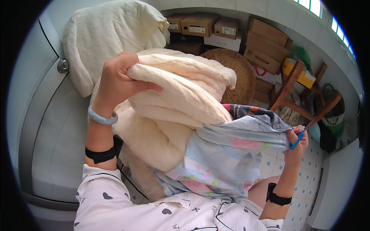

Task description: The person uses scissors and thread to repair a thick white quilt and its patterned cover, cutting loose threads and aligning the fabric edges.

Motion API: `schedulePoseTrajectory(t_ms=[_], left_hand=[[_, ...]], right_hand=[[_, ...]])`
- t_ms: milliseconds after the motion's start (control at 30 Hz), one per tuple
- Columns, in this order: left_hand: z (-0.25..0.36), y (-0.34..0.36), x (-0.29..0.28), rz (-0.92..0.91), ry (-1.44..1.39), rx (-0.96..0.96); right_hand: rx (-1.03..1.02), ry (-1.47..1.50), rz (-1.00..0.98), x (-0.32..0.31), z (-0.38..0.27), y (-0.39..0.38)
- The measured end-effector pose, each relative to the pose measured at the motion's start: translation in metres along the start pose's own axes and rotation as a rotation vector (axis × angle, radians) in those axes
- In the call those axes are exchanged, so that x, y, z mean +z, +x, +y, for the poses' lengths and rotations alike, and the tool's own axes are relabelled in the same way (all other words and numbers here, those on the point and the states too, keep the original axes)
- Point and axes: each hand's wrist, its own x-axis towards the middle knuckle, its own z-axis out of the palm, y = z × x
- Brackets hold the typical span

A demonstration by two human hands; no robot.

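Beyond the left hand and the right hand, one pale tiled wall; below the right hand, a white tiled floor with small blue diamonds; left of the left hand, one grey-white door. Between the hands, cream quilting in thick folds; behind the left hand, one heaped cream bundle, unclear whether the same piece. From the quilting across to the right hand, one pale blue cloth with pink and green patches, hanging below both hands. Left hand clenched on a cream fold; right hand grasping the gathered end of the cloth. Farther off between the hands, boxes, at least eight, mostly brown, and one round wicker tray; just past the right hand, one wooden frame. Behind the hands, two black armbands, one per forearm; at the left wrist, one pale bangle. Beside the right thumb, one blue curved piece, kind unclear. On three boxes, three printed labels, one each.
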Motion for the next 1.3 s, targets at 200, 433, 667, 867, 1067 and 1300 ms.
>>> schedulePoseTrajectory(t_ms=[200,433,667,867,1067,1300], left_hand=[[-0.01,0.004,-0.023,-0.009,0.058,-0.228],[-0.088,-0.028,0.002,-0.114,-0.072,-0.586],[-0.083,-0.033,0.017,-0.242,-0.186,-0.751],[-0.061,-0.014,0.025,-0.405,0.096,-0.75],[0.094,-0.012,0.062,-0.149,0.099,0.092],[0.057,-0.065,0.177,-0.523,0.244,0.117]], right_hand=[[0.028,-0.071,0.187,-0.073,0.027,0.012],[0.201,-0.273,0.211,-0.111,0.091,-0.017],[-0.001,-0.706,0.085,-0.051,0.064,-0.036],[0.188,-0.229,-0.351,0.086,0.054,-0.062],[0.32,0.049,-0.247,0.1,0.071,-0.078],[0.278,0.07,-0.189,0.113,0.066,-0.086]])
